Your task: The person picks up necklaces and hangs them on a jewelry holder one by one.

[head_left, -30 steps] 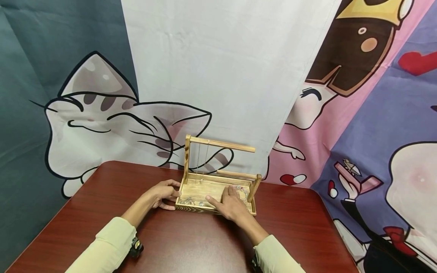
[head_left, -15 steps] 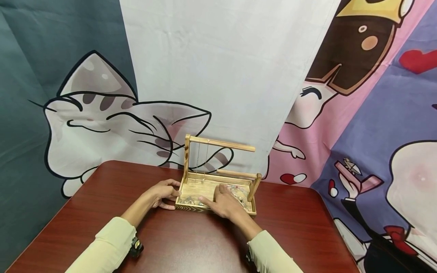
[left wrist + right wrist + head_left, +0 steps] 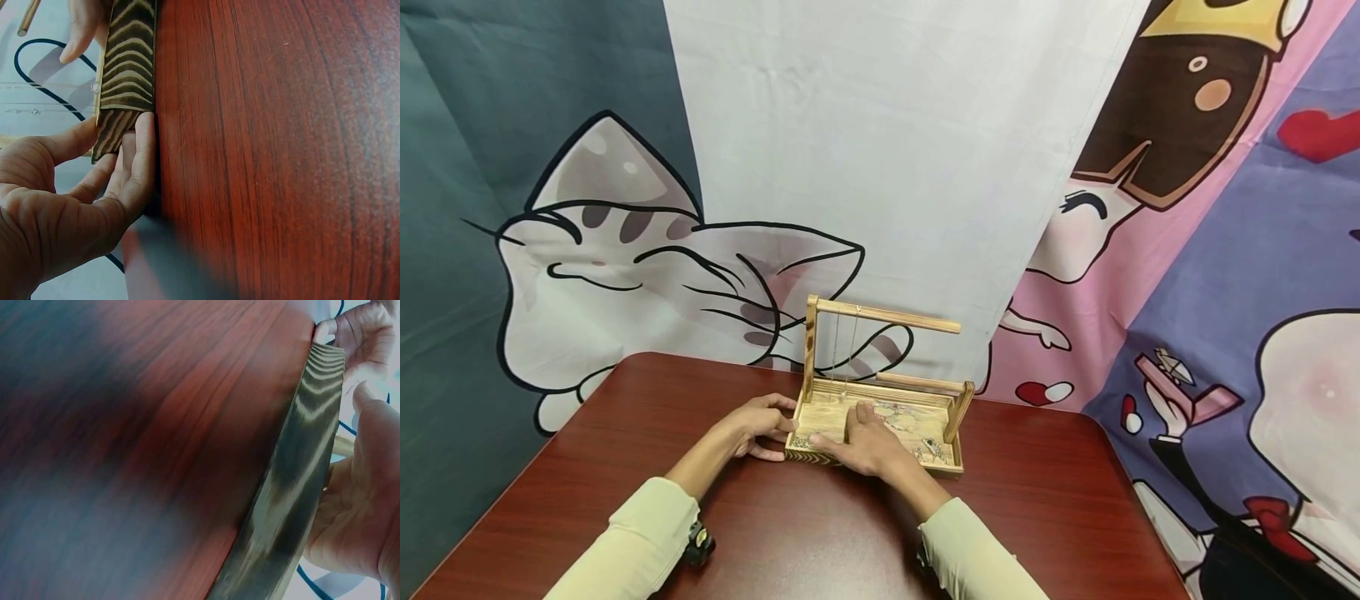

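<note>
A wooden jewelry stand (image 3: 957, 468) has a shallow tray base, a tall upper bar on the left post and a shorter bar on the right post. My left hand (image 3: 763, 427) grips the tray's left end, thumb at the rim and fingers against the outside, as the left wrist view also shows. Inside the tray, my right hand (image 3: 872, 442) rests with fingers extended over the floor, thumb toward the left. Small chains or beads (image 3: 931, 450) lie right of that hand, and more loose jewelry (image 3: 893, 412) lies behind it. Its palm hides part of the tray.
Two thin necklaces (image 3: 854, 350) hang from the upper bar (image 3: 895, 317), above the tray's left half. The lower bar (image 3: 917, 382) reaches left from the right post. A red-brown table (image 3: 820, 533) bears the stand; a printed cloth (image 3: 880, 167) hangs behind.
My right hand has slid left across the tray floor, from the right half toward the left end. More scattered jewelry shows to its right. My left hand has stayed in place.
</note>
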Action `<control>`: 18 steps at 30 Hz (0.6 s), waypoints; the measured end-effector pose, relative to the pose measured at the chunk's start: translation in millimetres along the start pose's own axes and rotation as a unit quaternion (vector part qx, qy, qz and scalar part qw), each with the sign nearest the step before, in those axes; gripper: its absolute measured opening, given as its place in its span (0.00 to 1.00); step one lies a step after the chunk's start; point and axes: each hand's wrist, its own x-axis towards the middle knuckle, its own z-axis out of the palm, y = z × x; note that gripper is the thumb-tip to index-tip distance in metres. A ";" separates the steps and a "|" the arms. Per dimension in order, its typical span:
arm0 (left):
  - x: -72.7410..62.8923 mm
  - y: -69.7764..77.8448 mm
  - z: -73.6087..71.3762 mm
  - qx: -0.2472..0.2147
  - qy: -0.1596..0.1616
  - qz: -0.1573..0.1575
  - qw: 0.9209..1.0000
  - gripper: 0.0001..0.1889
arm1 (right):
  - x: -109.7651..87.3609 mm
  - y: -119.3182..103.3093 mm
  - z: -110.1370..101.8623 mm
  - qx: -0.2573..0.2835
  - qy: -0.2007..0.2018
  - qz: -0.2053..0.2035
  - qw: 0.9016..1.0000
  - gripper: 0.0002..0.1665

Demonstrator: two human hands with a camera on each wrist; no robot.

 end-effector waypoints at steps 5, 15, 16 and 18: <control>0.4 0.6 0.0 0.001 -0.001 0.000 1.000 0.29 | 4.0 -8.0 5.1 0.006 0.006 0.004 1.000 0.71; 1.6 0.6 -0.3 -0.002 -0.005 -0.001 1.000 0.28 | 8.5 -19.8 10.4 -0.011 0.011 -0.004 1.000 0.68; 1.7 0.6 -0.5 -0.002 -0.005 -0.001 1.000 0.28 | 9.1 -19.5 10.3 -0.008 0.009 -0.003 1.000 0.69; 1.7 0.4 -0.7 -0.002 -0.005 -0.001 1.000 0.28 | 9.3 -18.9 9.2 0.000 0.008 -0.002 1.000 0.68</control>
